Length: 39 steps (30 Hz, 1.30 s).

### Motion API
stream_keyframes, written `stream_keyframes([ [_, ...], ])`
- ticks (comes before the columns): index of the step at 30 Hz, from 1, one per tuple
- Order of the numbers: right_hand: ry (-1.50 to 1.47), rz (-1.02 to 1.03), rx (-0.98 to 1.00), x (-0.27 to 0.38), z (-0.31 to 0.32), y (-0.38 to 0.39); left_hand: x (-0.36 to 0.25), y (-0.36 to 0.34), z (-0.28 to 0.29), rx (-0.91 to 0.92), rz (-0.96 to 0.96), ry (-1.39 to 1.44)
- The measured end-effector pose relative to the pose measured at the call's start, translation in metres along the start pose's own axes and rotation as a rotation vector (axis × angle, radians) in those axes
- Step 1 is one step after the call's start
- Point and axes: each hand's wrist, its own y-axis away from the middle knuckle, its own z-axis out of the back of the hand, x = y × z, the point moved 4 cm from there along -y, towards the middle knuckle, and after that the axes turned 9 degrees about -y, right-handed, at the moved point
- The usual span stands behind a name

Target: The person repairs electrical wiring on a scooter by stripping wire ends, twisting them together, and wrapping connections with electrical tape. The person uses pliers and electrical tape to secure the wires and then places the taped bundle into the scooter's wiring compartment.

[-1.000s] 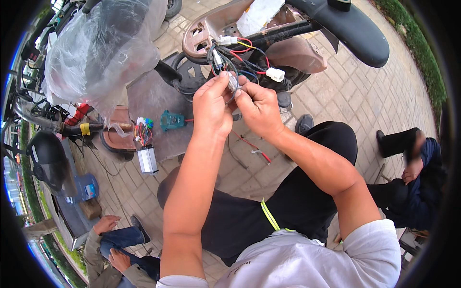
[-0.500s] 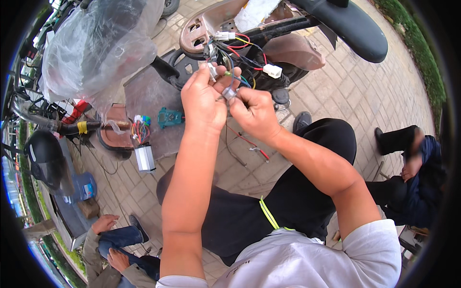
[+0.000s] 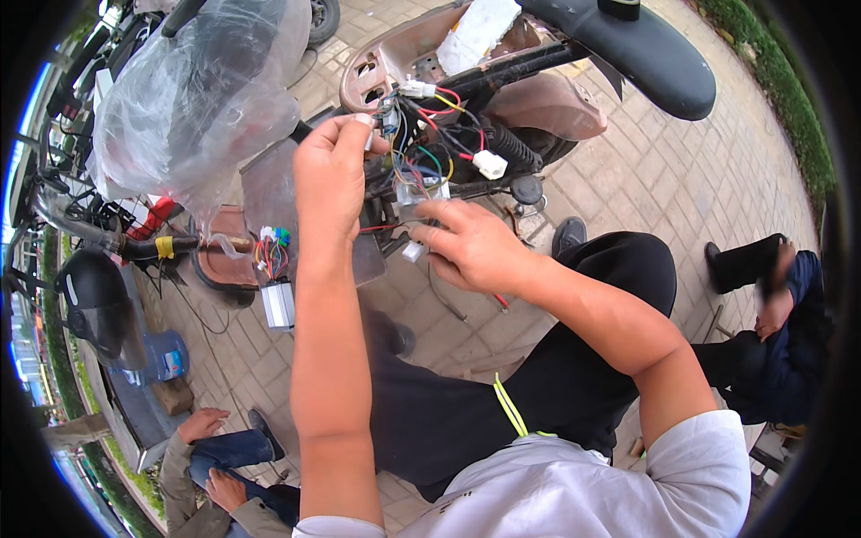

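My left hand (image 3: pixel 334 175) is raised beside the scooter's wiring, thumb and fingers closed on a small white plug connector (image 3: pixel 369 135). To its right, my right hand (image 3: pixel 480 244) reaches in with index and middle fingers stretched left. A small whitish connector (image 3: pixel 413 252) shows at its fingertips, seemingly pinched by the thumb; the grip is partly hidden. Just above those fingers hangs a translucent connector (image 3: pixel 421 191) with coloured wires. The wire bundle (image 3: pixel 430 125) comes out of the scooter frame, with a white connector (image 3: pixel 490 165) on its right side.
A silver controller box (image 3: pixel 278 306) with coloured plugs stands left of my arm. Plastic film (image 3: pixel 193 117) covers the scooter's front; its black seat (image 3: pixel 646 58) is at upper right. A helmet (image 3: pixel 94 300) and blue water jug (image 3: pixel 164 354) lie left. People sit at lower left and right.
My hands have drawn apart: the left moved left with its white connector, the right moved lower, away from the translucent connector. The teal object on the footboard is now behind my left arm.
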Motion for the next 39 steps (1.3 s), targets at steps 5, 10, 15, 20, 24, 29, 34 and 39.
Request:
stream_keyframes([
  [5, 0.095, 0.013, 0.129, -0.002, -0.004, 0.007, -0.009, -0.021, 0.001, -0.022, -0.053, -0.104],
  [10, 0.053, 0.048, 0.179, 0.006, 0.000, 0.013, -0.013, -0.030, 0.003, -0.013, 0.054, 0.061],
  [15, -0.011, 0.033, 0.172, 0.010, 0.001, 0.016, -0.006, -0.038, 0.014, -0.018, 0.152, 0.162],
  [20, -0.012, 0.015, 0.143, 0.011, 0.008, 0.009, -0.002, -0.040, 0.017, -0.004, 0.105, 0.239],
  [24, -0.051, 0.033, 0.102, 0.017, 0.006, 0.004, -0.002, -0.040, 0.016, -0.001, 0.035, 0.247],
  [29, -0.083, 0.127, -0.016, 0.026, 0.016, -0.006, -0.004, -0.039, 0.014, 0.014, -0.006, 0.213],
  [34, -0.295, 0.156, -0.269, 0.029, 0.046, -0.017, -0.006, -0.038, 0.011, 0.037, -0.034, 0.206],
  [39, -0.238, -0.100, -0.457, 0.016, 0.107, -0.064, -0.021, -0.025, -0.007, 0.074, -0.050, 0.172],
])
